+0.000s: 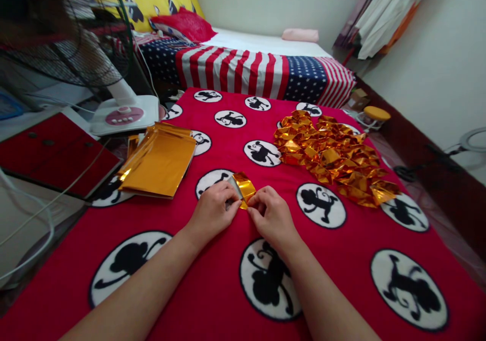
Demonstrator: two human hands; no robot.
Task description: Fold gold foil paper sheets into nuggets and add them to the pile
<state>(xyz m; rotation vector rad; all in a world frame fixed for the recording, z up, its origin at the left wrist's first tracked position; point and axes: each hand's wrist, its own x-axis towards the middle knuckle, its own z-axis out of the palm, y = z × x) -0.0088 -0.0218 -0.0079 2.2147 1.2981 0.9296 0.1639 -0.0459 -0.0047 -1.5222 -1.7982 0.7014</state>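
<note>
Bare forearms (152,275) reach over the near part of the table (205,300), whose red cloth carries monkey roundels; its near edge is out of view. Midway between the left and right edges, the left hand (216,202) is curled in a pinch, gripping the left side of a small gold foil piece (245,185), while the right hand (274,214) has thumb and forefinger drawn together at the piece's near end. Fingers hide much of that spot, so I cannot tell how the fold lies beneath them.

Creasing looks to be the step: the left hand does best as a steady anchor, the right making short, light presses once the sides line up. Thin foil probably wrinkles or tears if the hands pull apart, and the soft cloth may give under a hard crease, so pinching between fingertips seems safer.

Farther on, a stack of flat gold sheets (159,164) lies by the left edge; a heap of folded foil (330,156) spreads along the right edge toward the far right corner. Beyond the far edge stands a bed (233,70).
</note>
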